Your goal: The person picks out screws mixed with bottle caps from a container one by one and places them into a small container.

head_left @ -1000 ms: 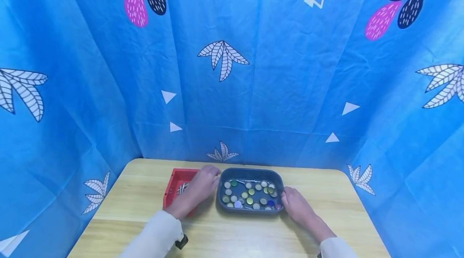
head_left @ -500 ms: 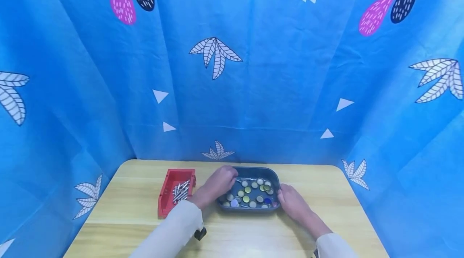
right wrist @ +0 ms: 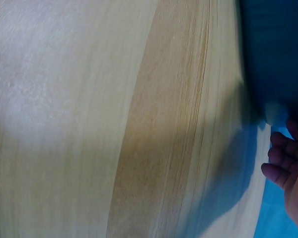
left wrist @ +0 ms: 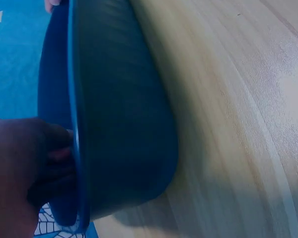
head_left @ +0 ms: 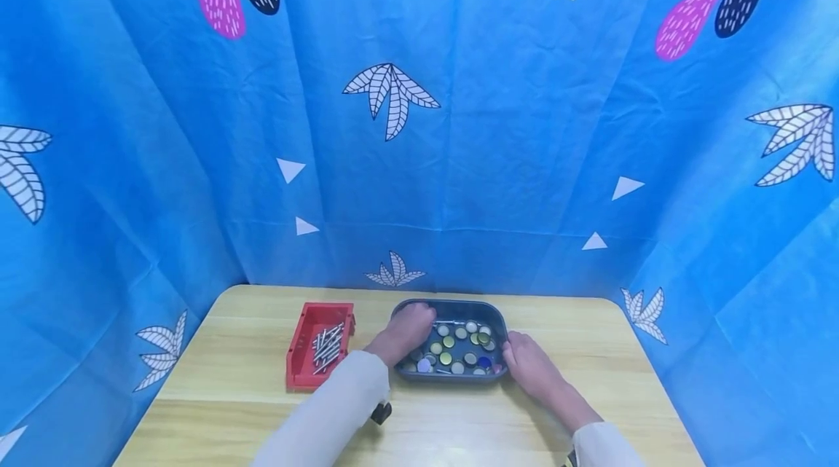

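Observation:
A dark rectangular tray [head_left: 452, 377] with rounded corners stands on the table in the head view. Several bottle caps [head_left: 446, 358] lie in it, mostly pale or gold, with a few thin silver metal rods [head_left: 443, 372] among them. Over the tray's left end my left hand [head_left: 411, 326] reaches in with bent fingers. The left wrist view shows that hand [left wrist: 27, 168] inside the rim; its fingertips are hidden, and I cannot tell whether they hold anything. My right hand [head_left: 529, 365] grips the tray's right end, its lower fingers curled below the rim in the right wrist view.
Left of the tray, a red plastic bin [head_left: 298, 372] contains a pile of silver metal rods [head_left: 328, 344], like nails or screws. The light wooden table [head_left: 459, 423] ends at a blue patterned curtain [head_left: 452, 161] behind and on both sides.
My left hand has moved right from between the red bin and the tray, and now reaches down into the tray's left end. The right hand stays on the tray's right end.

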`<state>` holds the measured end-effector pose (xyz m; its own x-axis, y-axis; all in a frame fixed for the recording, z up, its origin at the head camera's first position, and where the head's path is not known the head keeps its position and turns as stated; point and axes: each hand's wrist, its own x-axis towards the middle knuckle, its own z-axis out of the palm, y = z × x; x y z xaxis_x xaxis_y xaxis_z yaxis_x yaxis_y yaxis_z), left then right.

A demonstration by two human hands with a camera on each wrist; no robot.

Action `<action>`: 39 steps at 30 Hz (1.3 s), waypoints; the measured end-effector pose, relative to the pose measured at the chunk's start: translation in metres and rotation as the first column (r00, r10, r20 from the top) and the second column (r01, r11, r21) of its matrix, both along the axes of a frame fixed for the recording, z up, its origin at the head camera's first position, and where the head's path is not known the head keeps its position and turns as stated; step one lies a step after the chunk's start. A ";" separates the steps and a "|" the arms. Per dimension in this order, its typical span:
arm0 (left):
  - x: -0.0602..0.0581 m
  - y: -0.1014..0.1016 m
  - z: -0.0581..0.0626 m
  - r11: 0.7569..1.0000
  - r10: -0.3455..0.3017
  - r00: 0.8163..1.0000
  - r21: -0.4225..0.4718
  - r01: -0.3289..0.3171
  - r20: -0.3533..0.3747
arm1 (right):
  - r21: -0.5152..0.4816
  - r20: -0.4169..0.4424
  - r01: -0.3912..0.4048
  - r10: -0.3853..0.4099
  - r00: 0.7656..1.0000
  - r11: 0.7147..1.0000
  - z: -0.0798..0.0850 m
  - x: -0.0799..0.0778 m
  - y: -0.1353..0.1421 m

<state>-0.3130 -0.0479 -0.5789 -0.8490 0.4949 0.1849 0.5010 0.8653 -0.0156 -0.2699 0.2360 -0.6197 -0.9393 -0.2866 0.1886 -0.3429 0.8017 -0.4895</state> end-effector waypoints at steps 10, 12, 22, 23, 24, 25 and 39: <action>-0.005 0.007 -0.010 0.990 0.010 1.000 -0.139 -0.008 0.012 | 0.009 -0.025 -0.014 0.015 1.000 1.000 0.003 0.002 0.000; -0.004 0.006 -0.010 0.992 -0.001 1.000 -0.125 0.003 0.015 | 0.003 -0.017 -0.012 0.012 1.000 1.000 0.004 0.002 -0.001; -0.008 -0.001 -0.022 0.993 -0.004 0.998 -0.122 -0.003 -0.055 | 0.010 0.012 0.010 -0.010 1.000 1.000 0.001 0.000 -0.001; -0.008 -0.001 -0.023 0.993 -0.001 0.999 -0.120 -0.005 -0.052 | 0.011 0.016 0.011 -0.011 1.000 1.000 0.001 0.000 -0.001; -0.009 -0.001 -0.024 0.993 0.003 0.999 -0.116 -0.008 -0.045 | 0.015 0.014 0.012 -0.012 1.000 1.000 0.001 0.001 -0.001; -0.009 -0.001 -0.026 0.993 0.006 0.999 -0.115 -0.010 -0.040 | 0.017 0.010 0.010 -0.010 1.000 1.000 0.001 0.001 -0.001; -0.004 -0.003 -0.014 1.000 -0.011 1.000 -0.007 0.011 0.007 | 0.028 0.018 0.008 -0.009 1.000 1.000 -0.001 -0.001 -0.001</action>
<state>-0.3166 -0.0505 -0.5930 -0.8450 0.5052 0.1754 0.5103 0.8598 -0.0181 -0.2704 0.2352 -0.6211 -0.9448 -0.2837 0.1638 -0.3276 0.8180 -0.4728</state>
